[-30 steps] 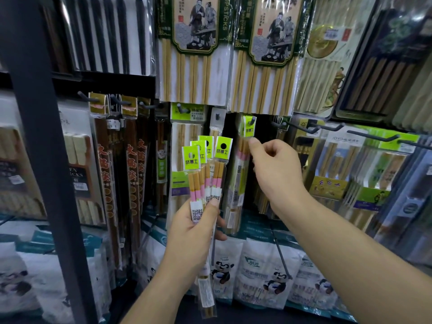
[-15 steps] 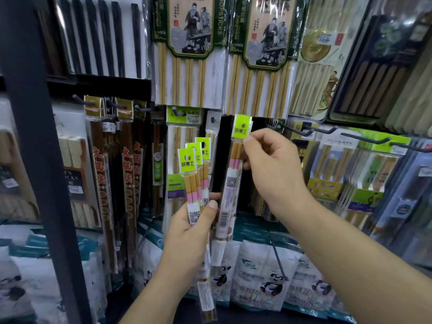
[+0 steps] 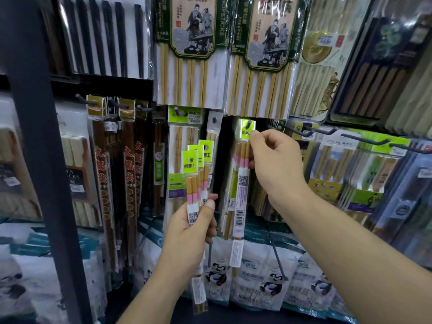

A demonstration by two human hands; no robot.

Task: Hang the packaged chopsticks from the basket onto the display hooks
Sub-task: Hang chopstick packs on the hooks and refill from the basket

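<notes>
— So, where is the packet of chopsticks (image 3: 242, 195)?
— Centre of the frame, upright against the display. Its long axis runs vertically, with the green header card (image 3: 247, 132) at the top and the barcode label toward the bottom. The card's hole sits at a dark hook (image 3: 249, 124) just under the big bamboo packs (image 3: 189, 54). Whether it is fully threaded cannot be told.
— And the right hand (image 3: 275, 169)?
— Raised at centre right, fingers curled, thumb and forefinger pinching the packet's right edge just below the card.
— The left hand (image 3: 189, 232)?
— Lower centre, closed round three spare packets (image 3: 192, 183) held in a fan, thumb pressed across their fronts beside a QR label. These too stand upright, green cards up, their lower ends jutting below the fist.
— What surrounds them?
— Dark packs with red lettering (image 3: 102, 183) hang at left, beside a black upright post (image 3: 39, 160). Dark display hooks (image 3: 364, 139) jut forward at right above green-topped packs. Bags printed with pandas (image 3: 264, 279) line the bottom of the frame.
</notes>
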